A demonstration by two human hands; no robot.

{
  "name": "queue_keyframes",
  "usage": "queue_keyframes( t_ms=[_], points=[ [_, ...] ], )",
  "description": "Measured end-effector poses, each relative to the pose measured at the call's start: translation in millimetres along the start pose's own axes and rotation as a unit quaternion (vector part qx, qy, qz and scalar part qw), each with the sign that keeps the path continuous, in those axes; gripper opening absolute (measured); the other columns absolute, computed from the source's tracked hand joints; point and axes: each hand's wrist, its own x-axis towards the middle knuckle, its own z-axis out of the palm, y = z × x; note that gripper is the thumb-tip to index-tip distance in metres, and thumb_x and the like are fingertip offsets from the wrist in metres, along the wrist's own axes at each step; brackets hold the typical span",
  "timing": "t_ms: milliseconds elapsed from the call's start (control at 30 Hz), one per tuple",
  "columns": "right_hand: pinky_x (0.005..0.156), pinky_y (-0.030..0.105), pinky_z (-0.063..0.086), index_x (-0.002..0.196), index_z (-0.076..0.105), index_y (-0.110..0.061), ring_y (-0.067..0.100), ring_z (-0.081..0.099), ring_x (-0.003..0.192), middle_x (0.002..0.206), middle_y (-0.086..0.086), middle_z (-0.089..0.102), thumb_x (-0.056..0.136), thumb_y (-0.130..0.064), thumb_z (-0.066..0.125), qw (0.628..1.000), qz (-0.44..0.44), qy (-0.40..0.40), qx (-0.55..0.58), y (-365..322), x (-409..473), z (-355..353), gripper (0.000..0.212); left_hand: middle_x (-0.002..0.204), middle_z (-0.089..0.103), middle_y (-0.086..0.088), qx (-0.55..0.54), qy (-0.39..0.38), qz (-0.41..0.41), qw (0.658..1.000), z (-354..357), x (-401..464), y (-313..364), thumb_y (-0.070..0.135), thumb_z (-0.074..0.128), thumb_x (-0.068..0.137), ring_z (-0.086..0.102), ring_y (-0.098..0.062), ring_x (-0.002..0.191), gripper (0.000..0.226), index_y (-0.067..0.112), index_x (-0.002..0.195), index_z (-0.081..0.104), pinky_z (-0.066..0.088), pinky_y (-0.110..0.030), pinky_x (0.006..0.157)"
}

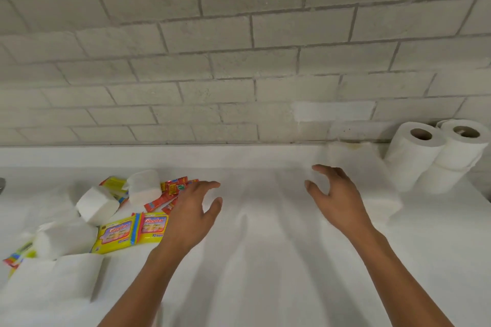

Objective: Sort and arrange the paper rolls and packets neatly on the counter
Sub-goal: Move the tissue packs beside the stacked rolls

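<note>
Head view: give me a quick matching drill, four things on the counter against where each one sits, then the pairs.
Things:
1. Upright paper rolls
2. Yellow Giggles packets
3. Red sachets
4. Left hand

Places:
A. Just right of the yellow packets, fingers loose, holding nothing
B. Far right, against the brick wall
C. Left of centre, lying flat, label up
D. Scattered behind the yellow packets, by the left fingertips

Pairs: 1-B, 2-C, 3-D, 4-A

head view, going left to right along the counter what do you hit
white paper packs → yellow Giggles packets → red sachets → left hand, open → right hand, open, holding nothing → stacked toilet rolls by the brick wall
</note>
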Motion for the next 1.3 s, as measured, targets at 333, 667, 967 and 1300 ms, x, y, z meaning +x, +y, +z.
queue_keyframes(
  t_ms=[333,667,967,1300],
  points=[
    [0.096,0.026,0.040,0.139,0.050,-0.032,0.015,0.051,0.125,0.137,-0.006,0.052,0.094,-0.044,0.060,0.993,-0.029,-0.107,0.035,-87.8,-34.5,114.3,0.048,0.127,0.058,0.002,0.106,0.086,-0.056,0.989,-106.4,19.9,-117.6,0.038,0.058,0.087,0.053,-0.027,0.115,0.039,0.029,0.125,0.062,0.049,-0.041,0.090],
    [0.092,0.023,0.037,0.140,0.051,-0.029,0.006,0.049,0.115,0.135,-0.005,0.052,0.094,-0.040,0.063,0.986,-0.047,-0.150,0.056,-186.7,-36.8,230.1,0.048,0.143,0.042,-0.006,0.183,0.095,-0.254,0.945,-219.6,40.0,-303.8,0.032,0.055,0.091,0.042,-0.042,0.124,0.046,0.027,0.137,0.051,0.044,-0.052,0.096],
    [0.083,0.022,0.039,0.141,0.049,-0.026,0.007,0.048,0.105,0.117,-0.009,0.047,0.096,-0.035,0.061,0.984,-0.031,-0.169,0.054,-220.9,-37.7,276.7,0.048,0.157,0.020,-0.017,0.120,-0.011,-0.444,0.888,-238.5,45.9,-410.8,0.050,0.049,0.093,0.035,-0.051,0.134,0.070,0.025,0.153,0.022,0.031,-0.055,0.110],
    [0.083,0.022,0.040,0.143,0.045,-0.033,0.006,0.050,0.107,0.119,-0.009,0.047,0.096,-0.040,0.059,0.983,0.000,-0.176,0.057,-215.8,-46.1,283.4,0.049,0.139,0.032,-0.027,0.037,0.029,-0.498,0.866,-224.0,42.1,-414.4,0.043,0.067,0.080,0.042,-0.050,0.125,0.093,0.019,0.151,0.013,0.040,-0.052,0.102]
  ],
)
